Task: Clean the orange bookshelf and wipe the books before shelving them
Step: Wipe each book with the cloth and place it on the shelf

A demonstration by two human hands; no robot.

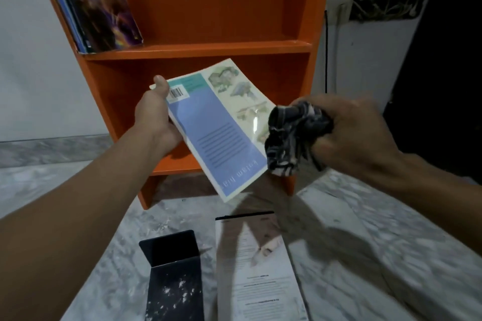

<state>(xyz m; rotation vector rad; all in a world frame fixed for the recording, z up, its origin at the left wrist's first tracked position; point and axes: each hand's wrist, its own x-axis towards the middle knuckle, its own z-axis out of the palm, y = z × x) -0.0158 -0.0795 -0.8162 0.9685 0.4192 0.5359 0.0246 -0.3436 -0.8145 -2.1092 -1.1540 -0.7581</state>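
- A thin book [216, 133] with a blue and cream cover is gripped at its far left corner by the left hand [156, 114]. The thumb is laid on top and the fingers are curled underneath.
- The book is held tilted in the air in front of the lower compartment of the orange bookshelf [208, 8].
- A white barcode sticker [176, 93] is seen on the cover just beside the thumb. Its digits cannot be read.
- Pale letters reading roughly "kolam hia" are seen upside down near the cover's near end and are cut off at the edge. The block of lines above them is too fine to read.
- Small map-like pictures are printed along the cream strip of the cover.
- A crumpled black and white cloth [294, 138] is bunched in the closed right hand [352, 133] and is held against the right edge of the cover.
- A few books [99, 5] are leaned against the left wall of the upper shelf. The front one has a dark purple cover.
- A white book [260, 268] is laid flat on the marble floor [378, 242] below the hands. Its print is too blurred to read.
- A black folded item [174, 276] is stood on the floor just left of the white book.
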